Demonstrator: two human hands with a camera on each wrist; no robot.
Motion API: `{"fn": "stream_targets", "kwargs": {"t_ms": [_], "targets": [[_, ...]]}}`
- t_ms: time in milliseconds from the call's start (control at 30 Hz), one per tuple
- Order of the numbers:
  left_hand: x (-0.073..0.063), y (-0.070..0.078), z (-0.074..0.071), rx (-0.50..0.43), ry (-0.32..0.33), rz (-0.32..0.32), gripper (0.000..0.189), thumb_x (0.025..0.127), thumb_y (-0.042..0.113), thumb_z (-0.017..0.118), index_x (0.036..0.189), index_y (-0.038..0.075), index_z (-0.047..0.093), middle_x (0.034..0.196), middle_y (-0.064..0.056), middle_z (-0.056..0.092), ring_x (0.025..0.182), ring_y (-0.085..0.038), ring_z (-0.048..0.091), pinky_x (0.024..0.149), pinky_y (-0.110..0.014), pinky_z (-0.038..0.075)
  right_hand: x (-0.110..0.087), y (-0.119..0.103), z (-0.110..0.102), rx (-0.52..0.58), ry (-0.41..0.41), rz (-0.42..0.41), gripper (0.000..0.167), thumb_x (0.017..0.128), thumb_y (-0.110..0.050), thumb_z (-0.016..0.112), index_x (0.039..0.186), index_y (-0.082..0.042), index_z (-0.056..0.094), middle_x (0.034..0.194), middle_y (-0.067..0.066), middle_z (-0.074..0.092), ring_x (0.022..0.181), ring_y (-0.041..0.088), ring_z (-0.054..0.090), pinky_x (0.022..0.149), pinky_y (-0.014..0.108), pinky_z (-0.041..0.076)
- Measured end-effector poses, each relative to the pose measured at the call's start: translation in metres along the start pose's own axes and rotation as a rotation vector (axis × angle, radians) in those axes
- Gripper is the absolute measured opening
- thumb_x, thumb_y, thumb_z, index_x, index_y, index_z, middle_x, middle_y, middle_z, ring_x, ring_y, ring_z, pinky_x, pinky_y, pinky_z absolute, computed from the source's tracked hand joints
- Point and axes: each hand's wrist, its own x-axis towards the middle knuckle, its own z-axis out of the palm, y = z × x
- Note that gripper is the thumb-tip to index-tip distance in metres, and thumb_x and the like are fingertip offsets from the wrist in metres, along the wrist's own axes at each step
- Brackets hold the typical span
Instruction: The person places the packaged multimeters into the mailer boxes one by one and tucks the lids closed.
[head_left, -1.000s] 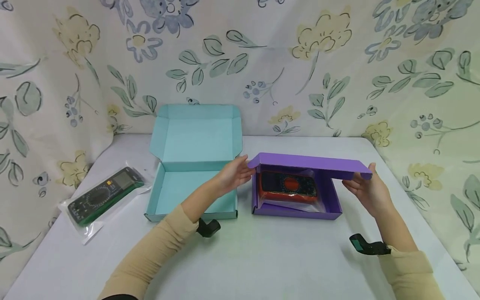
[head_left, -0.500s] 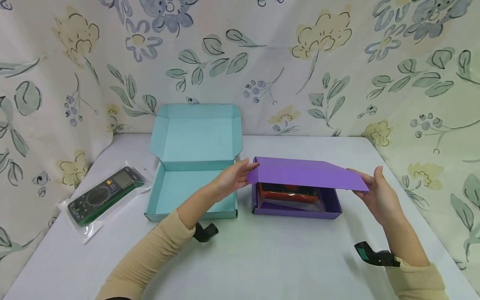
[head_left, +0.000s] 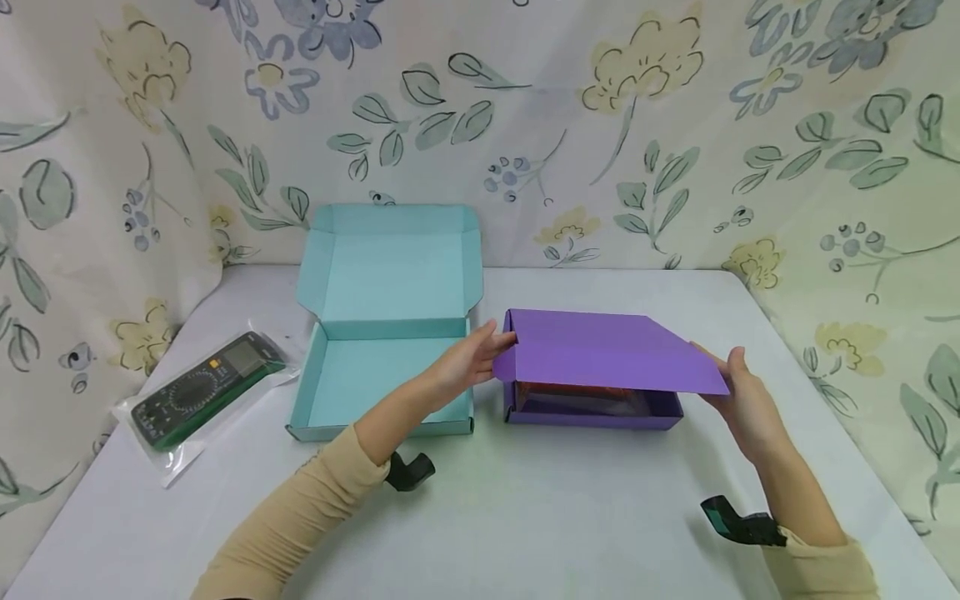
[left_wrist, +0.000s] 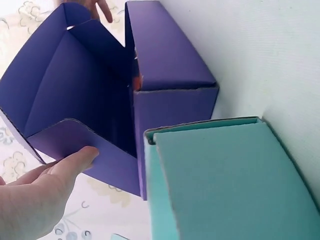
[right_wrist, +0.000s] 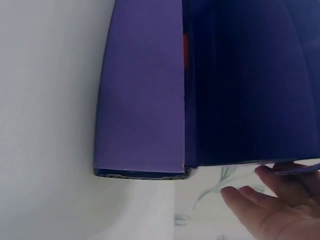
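Observation:
A purple cardboard box [head_left: 592,419] stands right of centre, its lid [head_left: 600,346] tilted down partway over it. Under the lid a red multimeter [head_left: 573,389] in clear plastic shows only as a strip. My left hand [head_left: 468,360] touches the lid's left side flap with extended fingers; in the left wrist view the thumb of that hand [left_wrist: 47,192] lies against the flap. At the lid's right end is my right hand [head_left: 752,417], fingers fairly straight at the edge. The right wrist view has this hand [right_wrist: 280,212] just beneath the lid's corner.
A teal box [head_left: 397,271] stands with its lid raised, close to the purple box's left. Farther left on the white table [head_left: 525,517] lies a green-and-black multimeter [head_left: 202,392] in a clear bag. A floral cloth [head_left: 555,100] hangs behind.
The purple lid has swung down toward me, covering most of the red multimeter. My right hand has lowered along with it; my left hand has stayed near the left flap.

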Motion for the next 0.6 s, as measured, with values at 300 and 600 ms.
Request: {"fn": "stream_targets", "kwargs": {"t_ms": [300, 600], "targets": [[0.0, -0.007, 0.002, 0.021, 0.033, -0.051, 0.067, 0.105, 0.048, 0.017, 0.153, 0.002, 0.025, 0.158, -0.014, 0.024, 0.143, -0.031, 0.027, 0.117, -0.042, 0.024, -0.005, 0.002, 0.004, -0.134, -0.031, 0.032, 0.08, 0.104, -0.05, 0.01, 0.143, 0.019, 0.021, 0.125, -0.028, 0.051, 0.114, -0.015, 0.047, 0.089, 0.005, 0.038], [0.0, -0.013, 0.005, 0.097, 0.045, -0.061, 0.068, 0.105, 0.049, 0.017, 0.152, 0.001, 0.026, 0.156, -0.016, 0.027, 0.143, -0.031, 0.027, 0.117, -0.043, 0.023, -0.008, 0.01, 0.002, -0.225, 0.003, 0.121, 0.078, 0.103, -0.051, 0.007, 0.148, 0.01, 0.025, 0.154, 0.007, 0.034, 0.128, -0.005, 0.035, 0.091, 0.005, 0.038]]}}
